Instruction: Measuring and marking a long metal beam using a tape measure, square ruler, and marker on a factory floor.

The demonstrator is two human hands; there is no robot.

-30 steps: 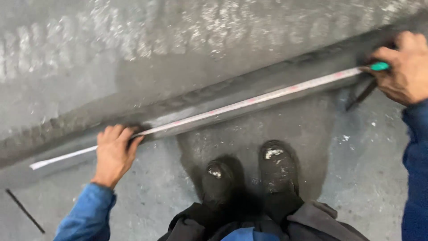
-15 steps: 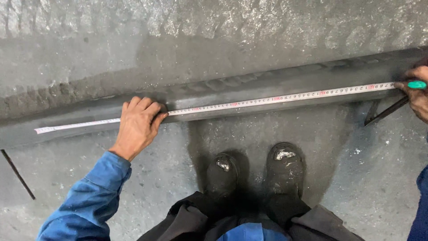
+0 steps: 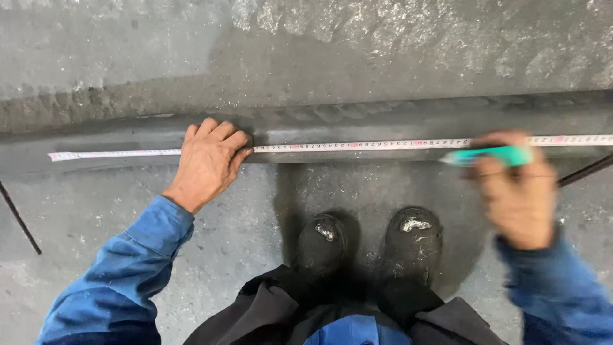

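One long dark bar [image 3: 383, 124] lies flat across the concrete floor [image 3: 242, 217], running from the left edge of the view to the right edge, just beyond the person's feet. Its upper face is dull grey-black, with a faint ribbed texture along the far edge. One pale measuring tape [image 3: 357, 145] is stretched along the near edge of the bar; fine marks with pink patches at intervals show on it, and its free end sits at the left, short of the bar's end.

One left hand [image 3: 207, 160] presses palm-down on the tape and bar, fingers spread a little and flat, pinning the tape rather than gripping it. One right hand [image 3: 517, 191], blurred, is curled around one green marker [image 3: 491, 155], whose tip points left and lies just at the tape. Both arms wear blue sleeves.

Two dark work boots [image 3: 367, 246], scuffed pale at the toes, stand near the bar between the hands, with dark trousers below them. Two thin dark rods show: one [image 3: 19, 217] on the floor at the far left, one [image 3: 584, 171] at the right edge beside the right hand.

Floor is rough, grey, stained concrete, wet-looking and shiny with pale crusted patches [image 3: 415, 32] on the far side of the bar
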